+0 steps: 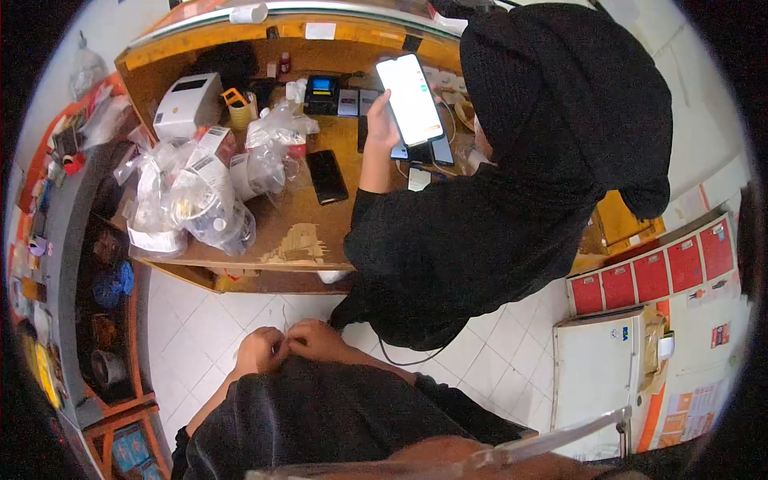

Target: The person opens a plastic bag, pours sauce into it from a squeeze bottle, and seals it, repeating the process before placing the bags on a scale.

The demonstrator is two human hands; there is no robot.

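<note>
Both my hands are close together in front of my dark clothing, low in the view. My left hand (261,350) has its fingers curled in a pinch. Beside it on the right, my right hand (314,341) is also pinched, its fingertips nearly touching the left ones. A thin, pale strand (285,316) rises from between the fingertips; which hand grips it is hard to tell. Beyond the hands stands a wooden desk (240,254) with plastic-wrapped packages (212,200) and a black phone (326,177) lying on it.
A person in black (480,224) leans over the desk at the right, holding up a lit phone (410,100). A white label printer (188,106) sits at the back left. Shelves (72,280) line the left side; a white fridge (596,376) stands at the right.
</note>
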